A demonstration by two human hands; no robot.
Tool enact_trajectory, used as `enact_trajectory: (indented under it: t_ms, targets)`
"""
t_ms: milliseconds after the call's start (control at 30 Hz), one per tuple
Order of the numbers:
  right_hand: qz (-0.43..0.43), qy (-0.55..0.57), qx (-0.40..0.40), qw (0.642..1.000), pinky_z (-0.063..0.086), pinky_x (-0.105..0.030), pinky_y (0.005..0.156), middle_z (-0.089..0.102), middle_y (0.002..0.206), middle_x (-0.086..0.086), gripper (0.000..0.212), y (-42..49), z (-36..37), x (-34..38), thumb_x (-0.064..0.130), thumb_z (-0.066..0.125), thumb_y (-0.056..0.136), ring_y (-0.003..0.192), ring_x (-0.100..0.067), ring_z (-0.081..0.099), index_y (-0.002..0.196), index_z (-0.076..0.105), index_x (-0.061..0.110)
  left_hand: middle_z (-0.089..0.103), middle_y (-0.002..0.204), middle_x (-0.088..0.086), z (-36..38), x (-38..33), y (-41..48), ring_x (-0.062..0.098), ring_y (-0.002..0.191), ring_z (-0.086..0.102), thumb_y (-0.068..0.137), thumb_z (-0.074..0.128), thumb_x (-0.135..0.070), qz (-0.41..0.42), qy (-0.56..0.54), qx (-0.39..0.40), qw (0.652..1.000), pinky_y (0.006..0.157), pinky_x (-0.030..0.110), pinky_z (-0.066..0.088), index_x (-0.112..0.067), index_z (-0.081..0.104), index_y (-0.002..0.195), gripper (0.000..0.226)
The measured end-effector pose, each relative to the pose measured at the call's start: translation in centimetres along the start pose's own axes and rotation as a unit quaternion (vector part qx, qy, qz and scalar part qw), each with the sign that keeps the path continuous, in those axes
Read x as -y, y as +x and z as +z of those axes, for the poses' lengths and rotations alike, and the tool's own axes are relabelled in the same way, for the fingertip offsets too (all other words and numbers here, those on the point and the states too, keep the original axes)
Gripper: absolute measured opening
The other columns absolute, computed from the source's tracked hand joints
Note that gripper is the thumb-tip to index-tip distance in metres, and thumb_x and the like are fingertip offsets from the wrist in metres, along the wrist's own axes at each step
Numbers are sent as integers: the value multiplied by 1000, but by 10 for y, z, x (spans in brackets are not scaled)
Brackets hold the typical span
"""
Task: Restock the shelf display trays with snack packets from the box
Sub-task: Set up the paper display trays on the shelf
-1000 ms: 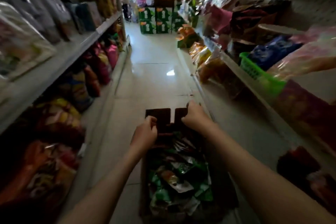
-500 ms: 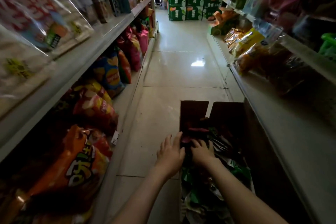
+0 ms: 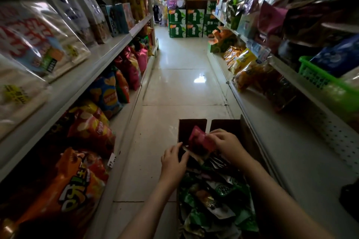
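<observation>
Clearly the restocking had barely begun. The box sat on the aisle floor under the person's forearms, its flaps folded outward just beyond the hands and its inside heaped with green and dark snack packets. The right hand was closed in a pinch on a pink packet, lifted just clear of the heap. The left hand lay just beside it, fingers curled toward the packet's lower corner; whether it actually gripped anything I could not tell.

By my reckoning nearly the whole load was left to place. A green basket stood on the shelf up and to the right of the hands, already holding blue bags. Crisp bags crowded the low shelf to the left. The aisle was narrow, with the box hard against the right-hand shelf base, so reaching across meant turning in a tight space.
</observation>
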State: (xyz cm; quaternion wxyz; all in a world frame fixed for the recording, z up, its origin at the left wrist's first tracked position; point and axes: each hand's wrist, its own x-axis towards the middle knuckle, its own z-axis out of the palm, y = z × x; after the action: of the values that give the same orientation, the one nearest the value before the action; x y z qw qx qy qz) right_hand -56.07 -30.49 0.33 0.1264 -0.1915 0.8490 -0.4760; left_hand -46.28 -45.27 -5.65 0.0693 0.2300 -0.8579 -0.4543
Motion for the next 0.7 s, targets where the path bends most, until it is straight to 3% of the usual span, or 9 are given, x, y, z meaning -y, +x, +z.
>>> enact_trajectory:
  t_ms: [100,200,267,333,433,567,700]
  targets:
    - [-18,136,-16,990,52,-22,80,68,101,-1,18,-16,-36,29,16,60,92,96,-18,64,95,76,8,42,145,4,-3,-33,-1,22,131,44,93,54,-45,-57,-233,-2,971,107,40,41,-36,46,133,42]
    - [-16,250,-4,968,55,-28,79,69,107,-10,18,-33,-67,52,12,57,92,98,-25,66,96,75,10,52,129,1,0,-71,-10,22,121,50,97,51,-42,-144,-420,48,895,95,30,39,-19,48,130,40]
    - [-23,320,2,947,55,-29,75,69,105,-14,22,-46,-84,63,10,52,93,95,-25,66,96,74,9,62,114,1,0,-96,-18,22,115,51,91,56,-49,-193,-480,117,848,104,36,36,-17,60,108,37]
    - [-39,384,-5,923,55,-27,70,71,99,-14,24,-53,-94,69,8,50,92,88,-23,67,94,74,8,66,119,5,2,-110,-23,26,121,54,79,67,-55,-176,-516,159,823,111,44,35,-16,65,112,51]
    - [-58,412,-44,908,56,-25,71,71,95,-7,25,-63,-109,76,-3,47,92,82,-15,67,102,68,5,66,123,15,3,-133,-36,30,114,62,87,60,-38,-115,-596,173,775,102,43,44,-5,57,128,53]
    - [-57,327,-96,939,54,-23,66,62,102,-6,32,-71,-132,81,-2,54,90,84,-15,65,120,58,10,67,119,18,3,-153,-46,35,112,62,83,56,-38,-64,-579,146,799,105,48,43,-1,56,126,56]
    - [-31,254,-89,963,54,-22,61,66,99,-13,27,-80,-153,85,1,56,90,75,-17,68,117,60,4,69,112,19,0,-168,-53,36,107,65,81,56,-43,-54,-572,111,811,102,50,45,3,58,120,61]
